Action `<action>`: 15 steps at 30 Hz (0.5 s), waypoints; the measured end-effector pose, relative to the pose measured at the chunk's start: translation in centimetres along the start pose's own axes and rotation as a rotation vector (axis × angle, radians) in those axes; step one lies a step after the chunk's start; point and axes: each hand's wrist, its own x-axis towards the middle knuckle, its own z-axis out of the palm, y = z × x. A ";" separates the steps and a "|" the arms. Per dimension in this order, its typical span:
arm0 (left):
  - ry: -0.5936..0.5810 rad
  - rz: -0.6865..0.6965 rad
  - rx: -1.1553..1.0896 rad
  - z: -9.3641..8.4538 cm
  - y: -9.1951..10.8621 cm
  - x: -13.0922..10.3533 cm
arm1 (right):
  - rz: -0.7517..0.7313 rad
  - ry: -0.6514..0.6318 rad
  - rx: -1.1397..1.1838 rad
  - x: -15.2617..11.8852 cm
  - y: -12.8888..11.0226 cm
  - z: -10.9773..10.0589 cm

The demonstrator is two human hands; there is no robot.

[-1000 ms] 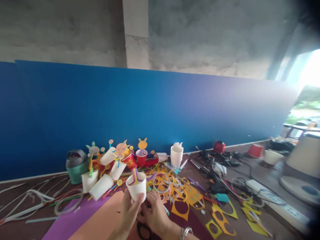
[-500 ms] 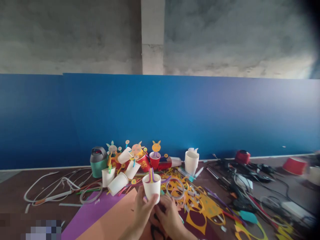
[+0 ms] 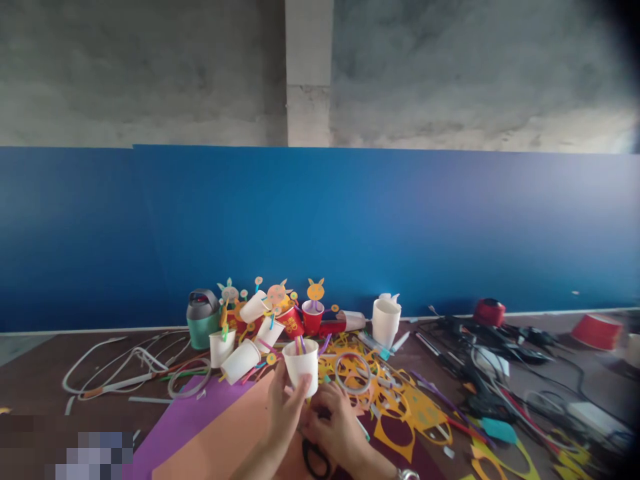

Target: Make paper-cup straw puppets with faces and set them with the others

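A white paper cup (image 3: 304, 377) is gripped in my left hand (image 3: 285, 408), thumb on its front and fingers round its left side. Purple and yellow strips (image 3: 300, 345) stick up inside its rim. Just below and right of the cup, my right hand (image 3: 334, 419) is closed with curled fingers near the cup's base. Whatever lies between its fingertips is hidden, though a bit of yellow shows under the cup. Black-handled scissors (image 3: 316, 460) lie beneath the right wrist, partly covered. Orange paper (image 3: 225, 433) and purple paper (image 3: 187, 427) are under the hands.
Behind stand decorated cups, including a red cup (image 3: 313, 320) with an orange rabbit-like face (image 3: 315, 291). Yellow paper scraps (image 3: 420, 407) and a tape roll (image 3: 353, 373) lie right. Black cables (image 3: 475, 347) spread far right; white cables (image 3: 135, 360) coil left. A blue partition (image 3: 320, 220) rises behind.
The cup, with my left hand, has shifted slightly left and tipped a little. My right hand's fingers have drawn in closer under the cup's base. The view has also shifted slightly.
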 end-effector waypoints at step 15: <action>-0.210 0.118 0.036 -0.5 -0.3 0.0 | -0.407 0.370 -0.227 3.1 -3.2 -7.5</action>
